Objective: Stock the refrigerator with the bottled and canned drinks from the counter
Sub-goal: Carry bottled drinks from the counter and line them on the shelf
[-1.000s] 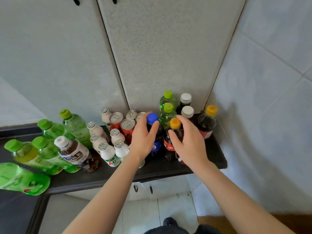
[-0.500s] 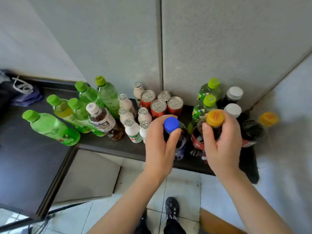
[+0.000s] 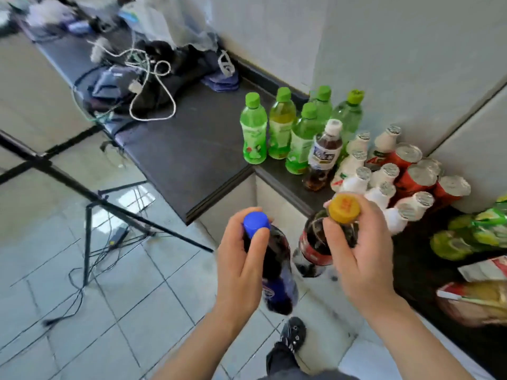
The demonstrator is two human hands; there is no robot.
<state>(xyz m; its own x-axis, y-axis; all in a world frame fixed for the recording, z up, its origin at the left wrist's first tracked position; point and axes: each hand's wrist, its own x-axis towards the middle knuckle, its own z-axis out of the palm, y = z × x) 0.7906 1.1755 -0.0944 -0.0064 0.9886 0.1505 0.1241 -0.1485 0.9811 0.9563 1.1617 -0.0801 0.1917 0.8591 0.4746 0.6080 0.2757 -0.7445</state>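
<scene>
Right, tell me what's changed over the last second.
Both hands closed on bottles and lifted them off the counter: left hand took the blue-capped bottle, right hand the yellow-capped bottle, now held over the floor. The green bottles and red cans stayed standing.

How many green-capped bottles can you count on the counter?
5 green-capped bottles stand together: leftmost, yellowish one, front one, rear one, rightmost. Blurred green bottles at the right edge may add more.
</scene>
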